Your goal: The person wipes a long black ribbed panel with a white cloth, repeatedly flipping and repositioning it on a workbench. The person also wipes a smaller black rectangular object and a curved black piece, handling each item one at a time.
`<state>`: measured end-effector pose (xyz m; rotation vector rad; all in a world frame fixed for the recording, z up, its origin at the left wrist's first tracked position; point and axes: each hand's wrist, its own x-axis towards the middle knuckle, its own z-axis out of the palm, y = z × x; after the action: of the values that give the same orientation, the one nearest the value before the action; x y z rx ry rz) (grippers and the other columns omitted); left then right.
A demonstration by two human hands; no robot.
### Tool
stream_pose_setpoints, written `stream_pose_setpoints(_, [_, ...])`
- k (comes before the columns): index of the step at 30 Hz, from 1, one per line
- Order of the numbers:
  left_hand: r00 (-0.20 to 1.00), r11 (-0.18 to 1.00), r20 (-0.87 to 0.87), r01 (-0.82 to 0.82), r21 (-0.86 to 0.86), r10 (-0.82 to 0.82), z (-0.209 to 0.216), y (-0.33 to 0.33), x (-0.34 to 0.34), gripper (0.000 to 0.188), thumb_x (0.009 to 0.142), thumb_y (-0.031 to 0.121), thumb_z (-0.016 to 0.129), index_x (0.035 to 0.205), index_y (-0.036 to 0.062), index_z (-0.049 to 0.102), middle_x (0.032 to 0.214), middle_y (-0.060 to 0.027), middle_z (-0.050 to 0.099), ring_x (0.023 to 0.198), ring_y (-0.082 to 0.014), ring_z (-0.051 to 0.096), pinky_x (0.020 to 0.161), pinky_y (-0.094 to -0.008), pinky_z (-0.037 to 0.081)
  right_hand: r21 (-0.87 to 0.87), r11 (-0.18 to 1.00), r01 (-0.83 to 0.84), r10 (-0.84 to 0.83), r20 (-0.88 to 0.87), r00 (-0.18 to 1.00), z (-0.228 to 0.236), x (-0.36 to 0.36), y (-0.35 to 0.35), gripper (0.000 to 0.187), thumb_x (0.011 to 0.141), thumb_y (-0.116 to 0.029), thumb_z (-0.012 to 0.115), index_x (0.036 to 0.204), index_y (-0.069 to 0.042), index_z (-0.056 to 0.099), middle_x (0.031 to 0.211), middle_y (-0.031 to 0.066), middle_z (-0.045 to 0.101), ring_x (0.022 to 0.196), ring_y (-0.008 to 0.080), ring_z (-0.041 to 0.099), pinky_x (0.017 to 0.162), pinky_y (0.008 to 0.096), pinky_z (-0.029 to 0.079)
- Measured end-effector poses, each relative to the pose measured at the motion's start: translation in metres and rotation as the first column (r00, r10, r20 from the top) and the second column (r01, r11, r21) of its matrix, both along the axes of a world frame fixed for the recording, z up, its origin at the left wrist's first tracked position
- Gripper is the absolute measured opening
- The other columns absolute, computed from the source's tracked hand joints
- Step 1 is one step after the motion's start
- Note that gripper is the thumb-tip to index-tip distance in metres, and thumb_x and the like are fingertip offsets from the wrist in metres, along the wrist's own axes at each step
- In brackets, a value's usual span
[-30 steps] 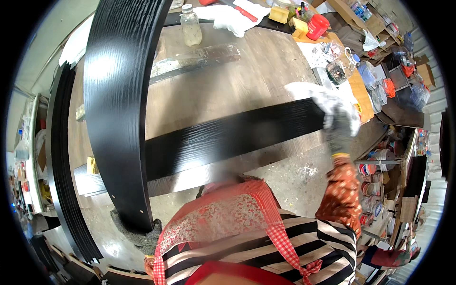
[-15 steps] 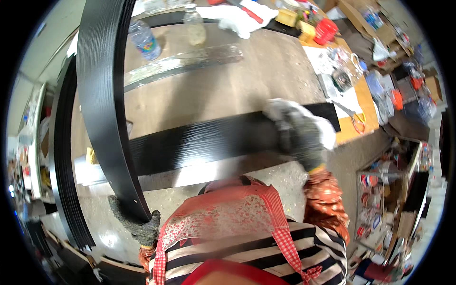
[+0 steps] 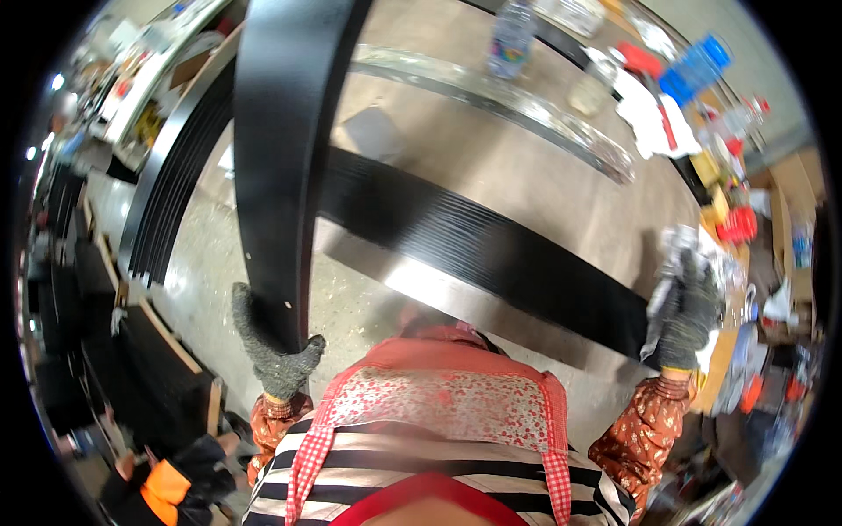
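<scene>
My left hand (image 3: 274,354), in a grey knit glove, grips the lower end of a long curved black panel (image 3: 282,167) that stands up and runs toward the top of the view. My right hand (image 3: 688,307), also in a grey glove, holds a crumpled whitish cloth (image 3: 686,256) at the right end of a second black ribbed panel (image 3: 491,247) lying flat on the brown workbench (image 3: 561,193). I wear a red patterned apron over a striped top.
A silver curved strip (image 3: 509,103), a plastic bottle (image 3: 510,37), a white cloth (image 3: 651,121) and small red and blue items sit at the bench's far side. More black curved panels (image 3: 172,175) lean at the left over a concrete floor (image 3: 202,289).
The view has swung left. My right hand with the cloth has slid from the middle of the flat black panel out to its right end. The left hand still grips the upright panel.
</scene>
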<state>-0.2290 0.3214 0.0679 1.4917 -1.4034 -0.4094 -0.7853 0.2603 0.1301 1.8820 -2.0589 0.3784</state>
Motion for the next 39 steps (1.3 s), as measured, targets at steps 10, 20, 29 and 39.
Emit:
stream_pose_setpoints(10, [0.923,0.924,0.141,-0.371,0.089,0.357,-0.039,0.044,0.006,0.129,0.045,0.034,0.089,0.151,-0.0003,0.024,0.149,-0.0194,0.035,0.137,-0.0334,0.036,0.114,-0.0447,0.028,-0.007,0.561,-0.828,0.789,0.307,0.532,-0.038,0.289,-0.220,0.073,0.082,-0.040,0.071,0.146,-0.017,0.042,0.140,0.0194,0.050,0.124,0.0383,0.051,0.104,0.0508,0.039])
stream_pose_setpoints(20, [0.879,0.877,0.081,-0.475,0.065,0.470,-0.064,0.066,0.025,0.125,0.054,0.036,0.089,0.153,0.0019,0.021,0.150,-0.0169,0.033,0.138,-0.0311,0.035,0.113,-0.0437,0.029,-0.053,0.532,-0.845,0.790,0.391,0.473,-0.053,0.384,-0.264,0.037,0.090,-0.023,0.061,0.125,-0.010,0.060,0.112,0.0172,0.065,0.106,0.0356,0.061,0.090,0.0478,0.048])
stream_pose_setpoints(29, [0.952,0.952,-0.033,-0.306,0.006,0.306,-0.065,0.026,0.037,0.116,0.067,0.042,0.088,0.152,-0.0008,0.021,0.156,-0.0163,0.028,0.144,-0.0292,0.028,0.118,-0.0412,0.019,-0.104,0.991,-0.088,0.117,0.310,0.944,-0.009,0.045,-0.183,0.089,0.083,-0.026,0.078,0.150,0.002,0.026,0.143,0.0242,0.047,0.131,0.0312,0.048,0.107,0.0376,0.038])
stream_pose_setpoints(39, [0.989,0.988,0.002,-0.151,0.016,0.151,-0.060,-0.008,0.043,0.117,0.069,0.043,0.087,0.153,0.0006,0.018,0.157,-0.0160,0.026,0.145,-0.0297,0.025,0.118,-0.0425,0.018,0.371,0.878,0.302,-0.414,0.272,0.869,-0.105,-0.008,-0.083,0.092,0.080,-0.046,0.075,0.151,-0.008,0.032,0.136,0.0239,0.053,0.122,0.0359,0.056,0.099,0.0424,0.046])
